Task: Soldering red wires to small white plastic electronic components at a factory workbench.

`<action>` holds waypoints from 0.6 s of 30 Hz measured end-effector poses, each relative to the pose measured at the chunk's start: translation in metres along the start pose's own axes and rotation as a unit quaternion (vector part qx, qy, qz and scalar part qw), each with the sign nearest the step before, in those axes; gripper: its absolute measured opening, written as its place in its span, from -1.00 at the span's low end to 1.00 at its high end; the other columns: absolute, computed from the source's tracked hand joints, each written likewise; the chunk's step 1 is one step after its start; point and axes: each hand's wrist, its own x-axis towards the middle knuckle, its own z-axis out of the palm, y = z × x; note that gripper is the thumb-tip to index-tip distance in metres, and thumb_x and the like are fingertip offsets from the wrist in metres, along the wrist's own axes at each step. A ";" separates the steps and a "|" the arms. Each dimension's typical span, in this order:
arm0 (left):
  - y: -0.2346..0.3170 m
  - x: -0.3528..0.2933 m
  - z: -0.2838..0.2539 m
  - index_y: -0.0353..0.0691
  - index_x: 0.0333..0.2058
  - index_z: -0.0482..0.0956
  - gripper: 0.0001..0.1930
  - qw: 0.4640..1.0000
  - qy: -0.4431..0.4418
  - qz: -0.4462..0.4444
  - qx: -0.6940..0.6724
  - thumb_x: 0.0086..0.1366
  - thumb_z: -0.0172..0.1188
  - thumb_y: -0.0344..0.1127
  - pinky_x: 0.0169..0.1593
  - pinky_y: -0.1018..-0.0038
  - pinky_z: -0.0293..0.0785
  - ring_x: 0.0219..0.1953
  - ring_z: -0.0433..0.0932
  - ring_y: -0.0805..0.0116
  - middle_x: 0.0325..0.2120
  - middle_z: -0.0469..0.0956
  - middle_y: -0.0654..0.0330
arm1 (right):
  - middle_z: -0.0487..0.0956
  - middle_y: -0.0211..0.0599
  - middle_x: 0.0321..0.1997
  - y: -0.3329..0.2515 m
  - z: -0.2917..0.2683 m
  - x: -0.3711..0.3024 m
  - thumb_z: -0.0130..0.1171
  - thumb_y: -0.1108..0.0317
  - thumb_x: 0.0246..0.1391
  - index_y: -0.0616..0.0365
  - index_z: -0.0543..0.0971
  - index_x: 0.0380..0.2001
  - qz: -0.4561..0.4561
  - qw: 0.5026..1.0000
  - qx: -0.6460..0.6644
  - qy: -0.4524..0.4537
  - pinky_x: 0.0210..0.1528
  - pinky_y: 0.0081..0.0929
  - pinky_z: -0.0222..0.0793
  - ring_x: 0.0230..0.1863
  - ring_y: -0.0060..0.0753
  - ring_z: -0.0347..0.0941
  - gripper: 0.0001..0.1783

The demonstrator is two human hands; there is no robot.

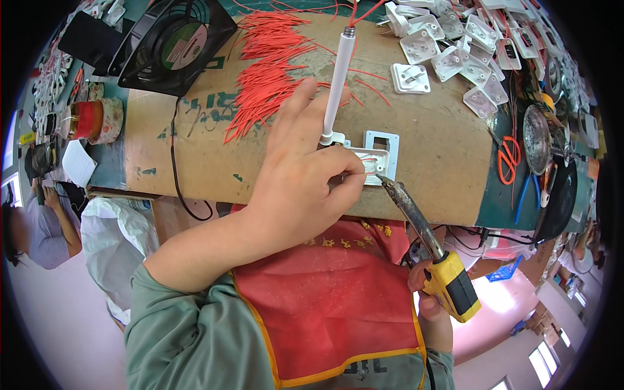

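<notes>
My left hand (302,162) reaches over the board, its thumb and index finger pinched together beside a small open white plastic housing (385,156). Thin red wires (369,160) run inside that housing, and one appears to end at the pinch. Next to the same hand rises a white tube (339,84) with a threaded metal end and red wires coming out of its top; its lower end is partly hidden by the fingers. In my right hand (426,292) is a yellow and black soldering gun (452,286), its dark tip at the housing's lower right corner.
Cut red wires (266,71) lie heaped on the brown board (442,175). White plug housings (471,55) pile up at the far right, one plug part (411,78) apart from them. Orange-handled scissors (509,159) lie right; a black fan (179,42) stands far left, its cord (175,156) trailing.
</notes>
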 end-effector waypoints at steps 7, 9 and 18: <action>0.003 0.000 0.000 -0.17 -0.51 0.60 -0.88 1.000 -0.010 -0.006 0.003 -0.06 0.37 -0.47 0.26 0.11 0.22 0.32 0.19 -0.21 0.23 0.30 -0.09 | 0.50 -0.22 -0.57 -0.008 0.014 0.005 0.39 0.09 -0.05 0.34 0.52 -0.43 0.051 0.997 -0.026 0.048 -0.55 -0.50 0.37 -0.59 -0.36 0.46 -0.54; 0.002 0.000 0.000 -0.17 -0.51 0.60 -0.88 1.000 -0.011 -0.007 0.004 -0.06 0.37 -0.47 0.25 0.11 0.22 0.32 0.19 -0.21 0.23 0.30 -0.09 | 0.50 -0.22 -0.56 -0.007 0.015 0.006 0.41 0.09 -0.05 0.35 0.52 -0.42 0.054 0.997 -0.014 0.052 -0.54 -0.51 0.38 -0.59 -0.36 0.46 -0.53; 0.000 0.000 0.003 -0.16 -0.57 0.58 -0.91 1.000 0.003 0.000 -0.006 -0.05 0.35 -0.42 0.30 -0.09 0.11 0.31 0.15 -0.28 0.19 0.31 -0.05 | 0.49 -0.20 -0.54 -0.006 0.016 0.006 0.43 0.11 -0.05 0.35 0.51 -0.39 0.059 0.996 0.010 0.061 -0.54 -0.51 0.38 -0.57 -0.37 0.45 -0.53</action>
